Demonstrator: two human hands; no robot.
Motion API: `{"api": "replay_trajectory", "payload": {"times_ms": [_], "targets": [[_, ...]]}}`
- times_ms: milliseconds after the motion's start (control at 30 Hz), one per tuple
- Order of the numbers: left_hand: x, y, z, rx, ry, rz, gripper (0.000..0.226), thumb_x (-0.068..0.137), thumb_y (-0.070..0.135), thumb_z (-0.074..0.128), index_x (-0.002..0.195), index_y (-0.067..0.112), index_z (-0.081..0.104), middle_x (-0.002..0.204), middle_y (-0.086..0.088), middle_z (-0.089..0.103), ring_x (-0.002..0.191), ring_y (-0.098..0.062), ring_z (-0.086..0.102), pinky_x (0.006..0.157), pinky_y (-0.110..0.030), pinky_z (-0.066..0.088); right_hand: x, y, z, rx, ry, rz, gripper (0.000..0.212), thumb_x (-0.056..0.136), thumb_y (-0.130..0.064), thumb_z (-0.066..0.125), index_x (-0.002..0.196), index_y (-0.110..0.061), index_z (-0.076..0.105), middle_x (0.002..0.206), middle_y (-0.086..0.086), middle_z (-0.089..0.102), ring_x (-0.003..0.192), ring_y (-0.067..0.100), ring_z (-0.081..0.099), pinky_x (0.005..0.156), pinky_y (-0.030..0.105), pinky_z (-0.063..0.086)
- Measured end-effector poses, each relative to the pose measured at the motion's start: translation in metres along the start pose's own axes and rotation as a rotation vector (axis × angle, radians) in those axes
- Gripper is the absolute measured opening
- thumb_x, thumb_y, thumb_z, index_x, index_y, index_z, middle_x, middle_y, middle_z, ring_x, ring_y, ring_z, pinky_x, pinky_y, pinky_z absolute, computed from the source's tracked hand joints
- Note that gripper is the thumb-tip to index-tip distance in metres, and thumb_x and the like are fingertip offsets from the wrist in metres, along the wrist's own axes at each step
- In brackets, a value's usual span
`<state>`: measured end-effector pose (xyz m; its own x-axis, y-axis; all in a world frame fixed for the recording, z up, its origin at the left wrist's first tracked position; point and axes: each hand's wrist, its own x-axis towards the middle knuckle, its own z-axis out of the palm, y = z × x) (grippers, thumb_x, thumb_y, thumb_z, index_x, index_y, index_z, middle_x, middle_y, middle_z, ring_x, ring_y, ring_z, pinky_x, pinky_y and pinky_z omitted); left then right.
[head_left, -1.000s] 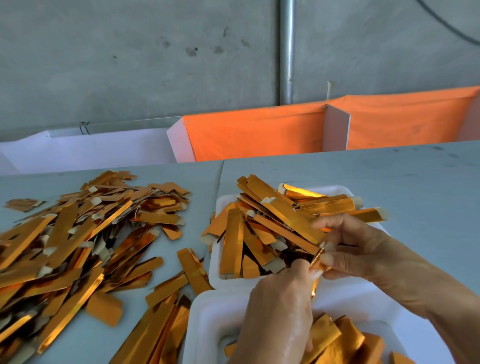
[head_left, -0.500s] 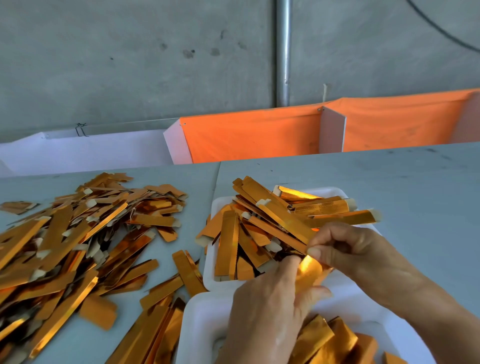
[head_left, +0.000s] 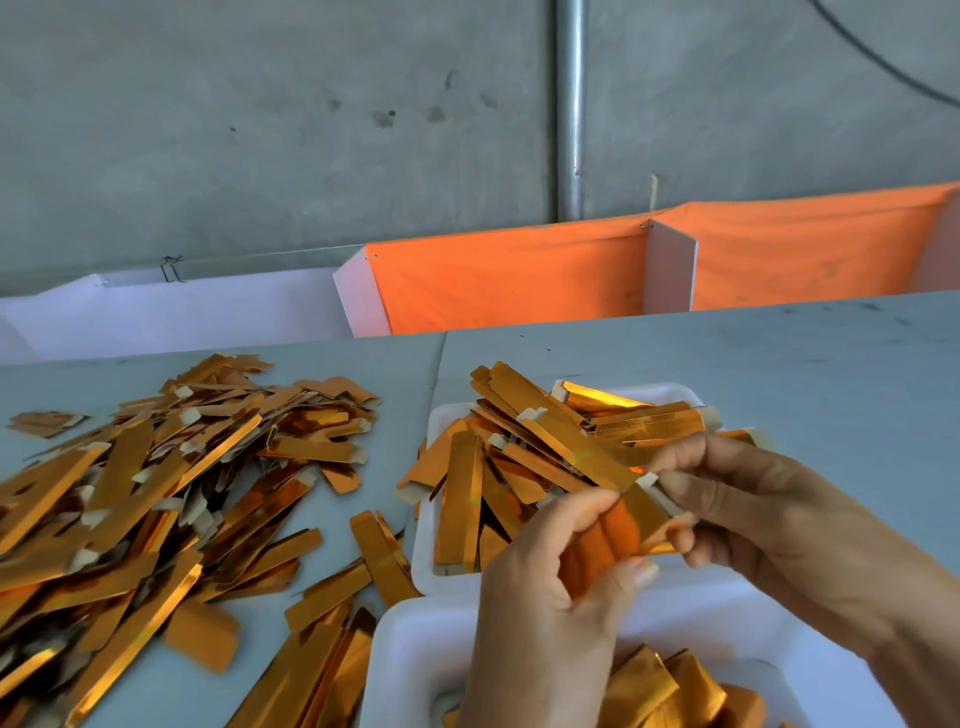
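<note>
Between both hands sits one shiny gold foil strip (head_left: 640, 512), held above the near white foam tray (head_left: 415, 660). My left hand (head_left: 550, 597) curls its fingers round the strip's lower end. My right hand (head_left: 737, 514) pinches the strip's upper end at its pale tab. A second white foam tray (head_left: 441, 421) behind the hands is heaped with long gold strips (head_left: 540, 447). Folded gold pieces (head_left: 675, 691) lie in the near tray, partly hidden by my left wrist.
A big loose pile of gold strips (head_left: 145, 493) covers the grey table (head_left: 805, 364) on the left, with more strips (head_left: 311, 670) at the front. Orange cloth panels (head_left: 509, 280) and a white panel (head_left: 182, 312) stand behind the table. A metal pipe (head_left: 570, 104) runs up the concrete wall.
The strip has been turned and pulled out flatter between my hands. My left hand has rotated so its fingers face me; my right hand has shifted slightly right.
</note>
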<state>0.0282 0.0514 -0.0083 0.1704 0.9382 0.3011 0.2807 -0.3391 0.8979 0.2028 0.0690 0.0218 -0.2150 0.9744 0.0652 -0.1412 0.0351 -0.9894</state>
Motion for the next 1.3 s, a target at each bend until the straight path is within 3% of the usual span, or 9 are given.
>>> {"api": "replay_trajectory", "payload": {"times_ms": [100,233,467,700,900,1033,1100,1167,1300], "targets": [[0.000,-0.001,-0.003,-0.060,-0.041,-0.018,0.041,0.066,0.042,0.068,0.103,0.057,0.056,0.099,0.026,0.066,0.098,0.004,0.061,0.079,-0.011,0.048,-0.001,-0.001,-0.002,-0.013,-0.068,-0.022,0.033,0.064,-0.034,0.085,0.083,-0.012,0.071,0.069,0.010,0.060,0.058,0.017,0.059,0.052,0.021,0.050],[0.001,0.000,-0.007,-0.131,-0.092,-0.024,0.039,0.069,0.035,0.067,0.104,0.052,0.059,0.101,0.022,0.068,0.102,0.001,0.061,0.081,-0.013,0.047,-0.003,-0.004,-0.004,-0.101,-0.122,-0.078,0.057,0.052,-0.051,0.088,0.089,-0.013,0.067,0.080,0.010,0.064,0.066,0.023,0.064,0.060,0.025,0.053],[0.000,0.003,-0.010,-0.153,-0.129,-0.015,0.038,0.069,0.028,0.066,0.101,0.048,0.062,0.095,0.020,0.070,0.097,-0.002,0.064,0.079,-0.011,0.047,-0.006,-0.009,-0.008,-0.236,-0.195,-0.131,0.044,0.064,-0.043,0.082,0.094,-0.016,0.066,0.088,0.009,0.066,0.081,0.025,0.065,0.067,0.028,0.054],[0.000,0.008,-0.011,-0.109,-0.123,-0.020,0.041,0.066,0.032,0.066,0.099,0.055,0.058,0.091,0.025,0.068,0.091,0.004,0.063,0.073,-0.006,0.045,-0.010,-0.013,-0.008,-0.279,-0.205,-0.122,0.016,0.075,-0.015,0.068,0.091,-0.016,0.065,0.082,-0.003,0.066,0.077,0.015,0.066,0.068,0.029,0.055],[-0.002,0.004,-0.010,0.036,-0.095,-0.040,0.039,0.066,0.041,0.066,0.099,0.060,0.056,0.099,0.028,0.065,0.098,0.006,0.059,0.076,-0.005,0.045,-0.009,-0.015,-0.001,-0.314,-0.163,-0.109,0.006,0.078,-0.013,0.069,0.078,-0.018,0.065,0.070,0.005,0.065,0.066,0.021,0.065,0.063,0.025,0.053],[-0.002,0.001,-0.011,0.198,-0.076,-0.036,0.034,0.078,0.035,0.071,0.096,0.059,0.055,0.101,0.036,0.055,0.100,0.009,0.052,0.076,-0.006,0.047,-0.005,-0.007,0.002,-0.468,-0.119,-0.110,0.026,0.085,-0.003,0.066,0.070,-0.024,0.064,0.057,-0.003,0.057,0.054,0.013,0.055,0.055,0.019,0.046],[-0.002,0.000,-0.011,0.248,-0.080,-0.024,0.034,0.080,0.033,0.069,0.105,0.053,0.055,0.103,0.034,0.055,0.101,0.006,0.053,0.081,-0.011,0.049,-0.004,-0.005,0.003,-0.507,-0.127,-0.096,0.022,0.085,-0.010,0.068,0.070,-0.025,0.064,0.057,-0.006,0.055,0.052,0.012,0.053,0.054,0.016,0.044],[-0.002,0.000,-0.011,0.257,-0.081,-0.019,0.035,0.081,0.034,0.069,0.111,0.049,0.055,0.104,0.032,0.055,0.101,0.005,0.053,0.079,-0.008,0.048,-0.004,-0.007,0.002,-0.448,-0.142,-0.059,0.009,0.080,-0.024,0.064,0.071,-0.023,0.065,0.060,-0.003,0.057,0.054,0.014,0.053,0.056,0.016,0.044],[-0.002,0.001,-0.013,0.220,-0.098,-0.003,0.032,0.082,0.032,0.069,0.107,0.048,0.057,0.096,0.031,0.057,0.098,0.008,0.051,0.070,-0.003,0.042,-0.003,-0.003,-0.006,-0.102,-0.188,0.035,0.021,0.083,-0.024,0.054,0.088,-0.009,0.068,0.069,0.007,0.058,0.055,0.020,0.053,0.054,0.023,0.046]]}}
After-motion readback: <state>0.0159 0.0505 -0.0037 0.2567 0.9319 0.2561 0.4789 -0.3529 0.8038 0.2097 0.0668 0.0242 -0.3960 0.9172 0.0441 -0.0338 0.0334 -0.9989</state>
